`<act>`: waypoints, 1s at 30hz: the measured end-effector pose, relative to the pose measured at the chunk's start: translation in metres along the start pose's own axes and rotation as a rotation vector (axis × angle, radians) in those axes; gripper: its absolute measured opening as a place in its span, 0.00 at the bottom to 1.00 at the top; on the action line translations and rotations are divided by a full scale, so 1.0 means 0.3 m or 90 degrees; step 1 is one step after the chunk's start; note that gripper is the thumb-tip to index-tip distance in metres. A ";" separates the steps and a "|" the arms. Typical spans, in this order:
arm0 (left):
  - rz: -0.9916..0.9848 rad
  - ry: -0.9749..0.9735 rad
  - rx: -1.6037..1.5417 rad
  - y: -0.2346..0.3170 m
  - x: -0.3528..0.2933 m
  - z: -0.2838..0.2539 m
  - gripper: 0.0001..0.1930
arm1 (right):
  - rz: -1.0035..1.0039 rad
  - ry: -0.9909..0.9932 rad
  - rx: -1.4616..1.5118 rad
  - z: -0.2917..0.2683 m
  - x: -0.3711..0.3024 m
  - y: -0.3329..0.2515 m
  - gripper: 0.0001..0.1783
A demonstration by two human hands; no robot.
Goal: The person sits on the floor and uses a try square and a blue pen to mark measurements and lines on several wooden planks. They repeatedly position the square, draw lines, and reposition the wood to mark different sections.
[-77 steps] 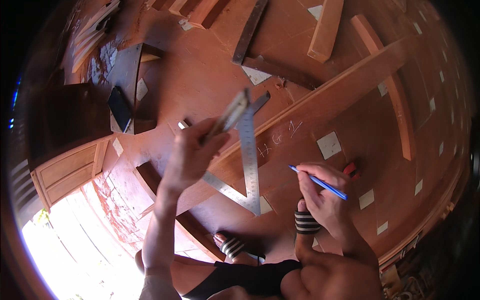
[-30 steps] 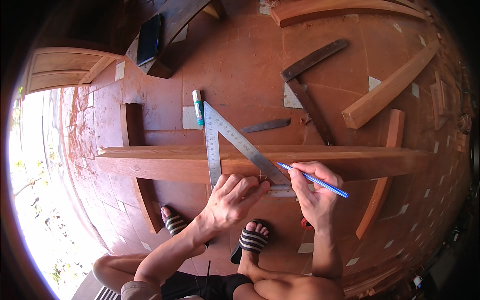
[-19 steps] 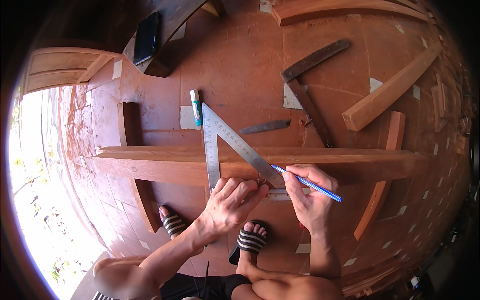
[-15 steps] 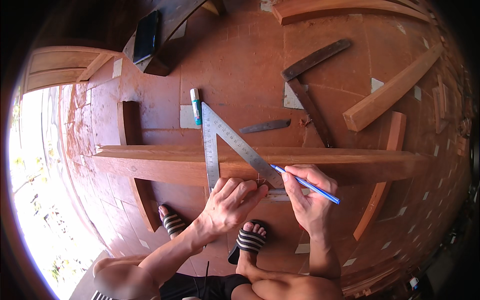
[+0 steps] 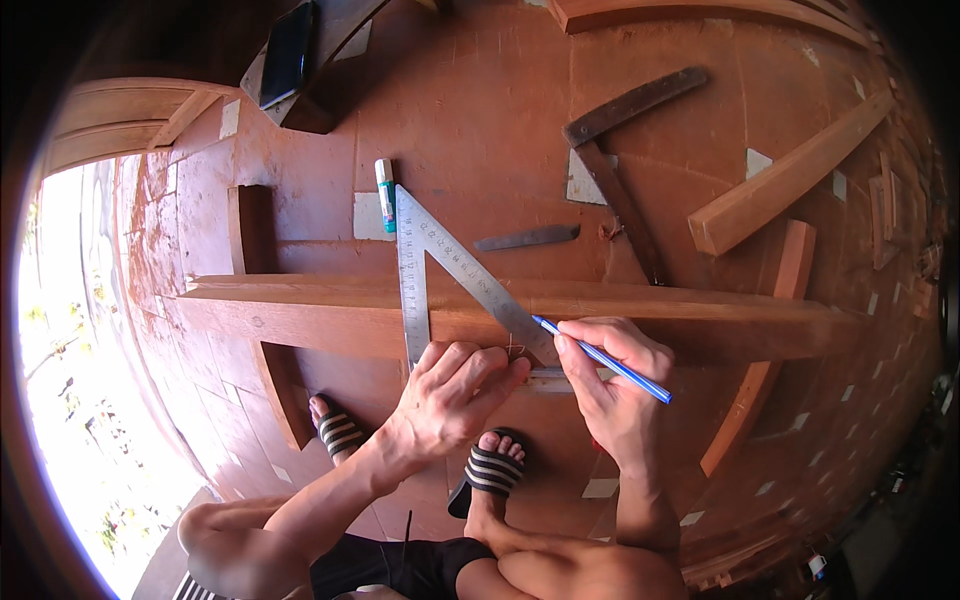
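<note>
A long wooden beam [image 5: 270,316] lies crosswise in front of me. On it rests a metal triangle square [image 5: 462,270], its point toward the far side and its base at the beam's near edge. With curled fingers, my left hand [image 5: 445,395] grips that base, partly hiding it. My right hand [image 5: 615,385] pinches a blue pen [image 5: 630,374]; the pen's tip meets the slanted edge of the square. Small pale marks show on the wood between my hands. Just beyond the square's point lies a green-and-white tube [image 5: 386,195].
Two wood blocks, the left one [image 5: 250,230] and the right one [image 5: 795,260], lie under the beam. Farther off are a flat dark metal strip [image 5: 528,238], a dark L-shaped wooden piece [image 5: 625,215], a loose timber [image 5: 790,175] and a phone [image 5: 288,58] on a stool.
The whole view has shifted slightly. Both hands, the square and the pen keep about the same places on the beam.
</note>
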State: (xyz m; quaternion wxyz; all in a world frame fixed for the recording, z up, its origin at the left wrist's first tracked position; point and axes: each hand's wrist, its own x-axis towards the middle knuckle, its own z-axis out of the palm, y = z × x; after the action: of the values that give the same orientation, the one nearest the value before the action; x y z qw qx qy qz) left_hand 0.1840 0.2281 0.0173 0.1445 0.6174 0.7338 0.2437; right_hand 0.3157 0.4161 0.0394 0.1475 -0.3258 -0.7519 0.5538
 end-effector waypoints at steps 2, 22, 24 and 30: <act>0.023 0.000 0.000 -0.009 -0.003 -0.002 0.25 | 0.005 -0.010 -0.031 -0.017 -0.002 -0.011 0.05; 0.002 0.014 0.002 0.003 0.003 -0.001 0.26 | 0.116 -0.027 0.014 -0.065 -0.019 -0.015 0.03; -0.003 0.000 0.009 0.000 -0.004 -0.001 0.26 | 0.157 -0.005 0.096 -0.073 -0.025 0.005 0.03; 0.044 0.027 0.006 -0.024 -0.013 0.014 0.31 | 0.178 0.074 0.178 -0.152 -0.079 0.036 0.06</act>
State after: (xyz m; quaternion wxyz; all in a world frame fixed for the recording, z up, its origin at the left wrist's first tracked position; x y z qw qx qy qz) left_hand 0.1809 0.2242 0.0096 0.1173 0.6375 0.7164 0.2582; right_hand 0.3635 0.4362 0.0485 0.1563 -0.4346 -0.6056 0.6481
